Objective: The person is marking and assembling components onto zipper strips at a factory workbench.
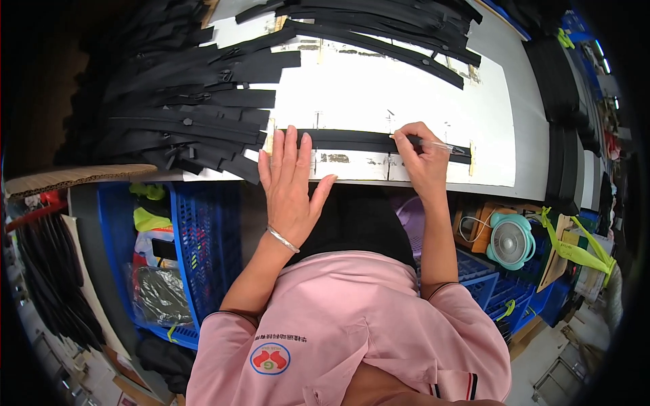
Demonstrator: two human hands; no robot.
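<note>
A black zipper (349, 140) lies straight across a white board (386, 88) close to the table's front edge. Flat on its left end rests my left hand (291, 183), fingers stretched out and thumb apart. My right hand (425, 166) pinches a slim, clear-barrelled pen (439, 145), its tip at the zipper's upper edge right of the middle. Dark marks and strips of tape show on the board around the zipper. Many loose black zippers (189, 122) are heaped left of my left hand, their ends overlapping the board.
More black zippers (399, 30) lie along the board's far side. Black stacked pieces (555, 81) stand at the table's right end. Below the table are a blue plastic basket (179, 230) on the left and a turquoise fan (509, 241) on the right. A cardboard edge (81, 179) juts out at left.
</note>
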